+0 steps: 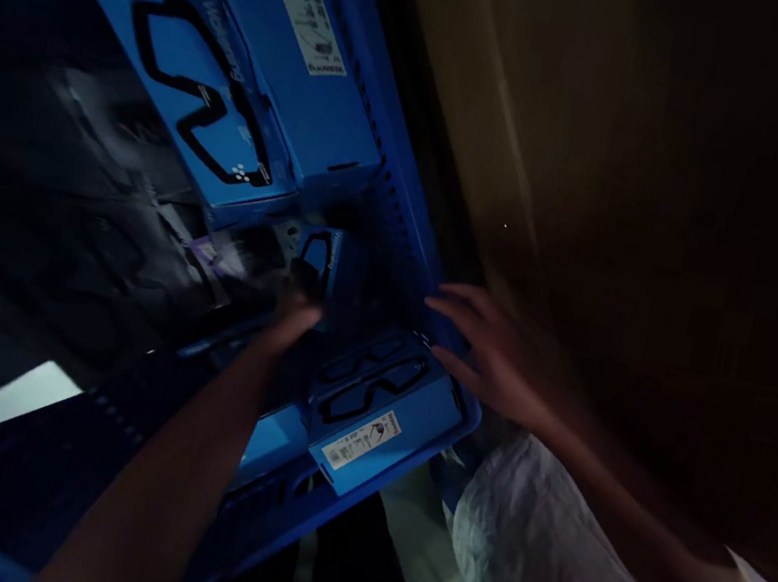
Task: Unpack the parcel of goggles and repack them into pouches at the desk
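My left hand [296,313] reaches down inside a blue plastic crate [418,191]. Its thumb lies close to a small blue box [325,260] with a black outline printed on it; shadow and blur hide the other fingers, so a grip cannot be made out. At the crate's right rim, my right hand [494,355] has its fingers stretched and apart, holding nothing. Just below those fingertips sits a blue box [376,429] with a goggle-shaped black print and a white label. Two larger blue boxes, one with a goggle print [177,43] and one labelled [301,105], lean at the crate's upper side.
Clear plastic-wrapped packets [117,123] fill the dim left part of the crate. A large brown surface [610,149] rises to the right. Crumpled translucent plastic [539,548] lies beneath my right forearm. Much of the scene is dark.
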{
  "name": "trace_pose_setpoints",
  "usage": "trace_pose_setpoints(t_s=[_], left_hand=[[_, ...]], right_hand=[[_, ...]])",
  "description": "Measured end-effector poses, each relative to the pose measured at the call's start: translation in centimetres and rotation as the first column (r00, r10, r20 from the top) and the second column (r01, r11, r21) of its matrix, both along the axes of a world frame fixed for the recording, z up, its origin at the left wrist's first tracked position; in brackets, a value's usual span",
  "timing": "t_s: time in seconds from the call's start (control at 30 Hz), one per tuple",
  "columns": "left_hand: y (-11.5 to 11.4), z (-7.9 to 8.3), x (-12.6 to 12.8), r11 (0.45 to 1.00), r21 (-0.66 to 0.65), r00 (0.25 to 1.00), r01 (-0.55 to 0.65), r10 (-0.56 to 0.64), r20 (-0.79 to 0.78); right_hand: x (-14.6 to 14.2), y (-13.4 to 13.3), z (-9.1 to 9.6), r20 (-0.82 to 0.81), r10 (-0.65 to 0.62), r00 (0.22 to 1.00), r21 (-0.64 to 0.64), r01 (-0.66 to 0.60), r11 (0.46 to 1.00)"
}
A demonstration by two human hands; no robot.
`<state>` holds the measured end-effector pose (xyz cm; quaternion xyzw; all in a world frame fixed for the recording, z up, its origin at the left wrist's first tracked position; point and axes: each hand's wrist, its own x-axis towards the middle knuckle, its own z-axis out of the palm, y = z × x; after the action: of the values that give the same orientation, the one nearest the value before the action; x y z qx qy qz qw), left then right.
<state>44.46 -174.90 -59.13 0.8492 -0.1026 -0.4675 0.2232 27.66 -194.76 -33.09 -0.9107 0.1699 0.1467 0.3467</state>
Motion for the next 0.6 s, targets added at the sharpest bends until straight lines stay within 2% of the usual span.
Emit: trace_pose_setpoints(t_s=[0.13, 0.17, 0.23, 0.27, 0.3, 0.33, 0.4, 0.43, 0.5, 0.6], left_hand=[[4.0, 7.0, 3.7, 0.991, -0.133, 0.987, -0.032, 0.01, -0.162], [5.0, 9.0, 4.3, 0.976, -0.203, 0.97, -0.075, 0.023, -0.244], [7.0, 13.0, 4.7, 0.912, -0.351, 0.889, -0.21, 0.029, -0.457], [8.0, 15.0, 4.5, 0.888, -0.395, 0.872, -0.234, 0.012, -0.49], [9.0, 17.0, 4.2, 0.878, -0.435, 0.895, -0.2, -0.017, -0.446], [10.1, 19.0, 3.7, 0.876, -0.468, 0.945, -0.116, -0.047, -0.323], [12.2, 22.6, 2.3, 0.87, -0.474, 0.989, 0.136, -0.149, 0.009], [13.3, 24.1, 1.4, 0.865, -0.447, 0.971, 0.229, -0.167, 0.174], [15.8, 26.6, -0.4, 0.877, -0.361, 0.899, 0.316, -0.155, 0.409], [20.8, 28.4, -3.2, 0.846, -0.294, 0.767, 0.444, -0.189, 0.614]], right_hand=[[0.3, 0.1, 0.7, 0.016, -0.108, 0.994, 0.077, 0.106, 0.991], [0.4, 0.2, 0.8, 0.009, -0.114, 0.993, 0.099, 0.113, 0.989], [0.5, 0.4, 1.1, -0.003, -0.121, 0.993, 0.141, 0.121, 0.983], [0.6, 0.4, 1.3, 0.0, -0.127, 0.992, 0.162, 0.126, 0.979], [0.7, 0.3, 1.4, 0.011, -0.135, 0.991, 0.184, 0.131, 0.974], [0.8, 0.2, 1.6, 0.026, -0.143, 0.989, 0.202, 0.135, 0.97], [1.0, 0.1, 2.0, 0.058, -0.152, 0.987, 0.219, 0.136, 0.966], [1.1, 0.1, 2.2, 0.07, -0.153, 0.986, 0.217, 0.135, 0.967], [1.5, 0.4, 2.6, 0.081, -0.154, 0.985, 0.208, 0.134, 0.969], [2.0, 1.4, 2.9, 0.05, -0.139, 0.989, 0.22, 0.125, 0.967]])
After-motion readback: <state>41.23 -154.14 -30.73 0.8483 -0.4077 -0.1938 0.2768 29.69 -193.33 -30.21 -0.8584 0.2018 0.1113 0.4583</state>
